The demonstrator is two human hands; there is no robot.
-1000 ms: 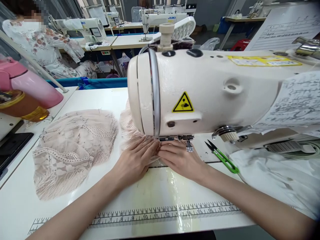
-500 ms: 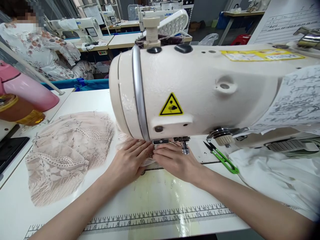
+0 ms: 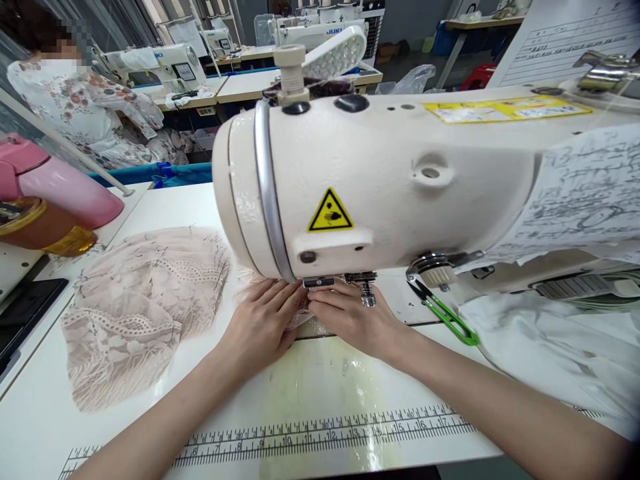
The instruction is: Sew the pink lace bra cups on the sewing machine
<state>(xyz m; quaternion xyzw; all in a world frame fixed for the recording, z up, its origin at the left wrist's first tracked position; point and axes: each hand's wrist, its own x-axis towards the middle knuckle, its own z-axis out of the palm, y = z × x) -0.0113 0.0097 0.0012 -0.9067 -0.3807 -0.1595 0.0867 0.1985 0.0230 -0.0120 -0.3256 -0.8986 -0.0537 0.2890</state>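
My left hand lies flat with its fingers stretched under the head of the sewing machine. It presses on a piece of pale pink lace fabric, mostly hidden by hands and machine. From the other side my right hand reaches in, its fingers drawn together at the lace beside the needle area; the fingertips are partly covered. The presser foot and needle cannot be made out. A larger pink lace piece with fringed edges is spread on the table left of my left hand.
Green thread snips and white cloth lie right of my right forearm. A pink bottle, an amber jar and a phone are at the left. A printed ruler runs along the front edge. Beyond sits a person.
The camera view has shifted slightly, so the machine appears a little further left. Both hands stay at the lace under the machine head, with hardly any visible movement.
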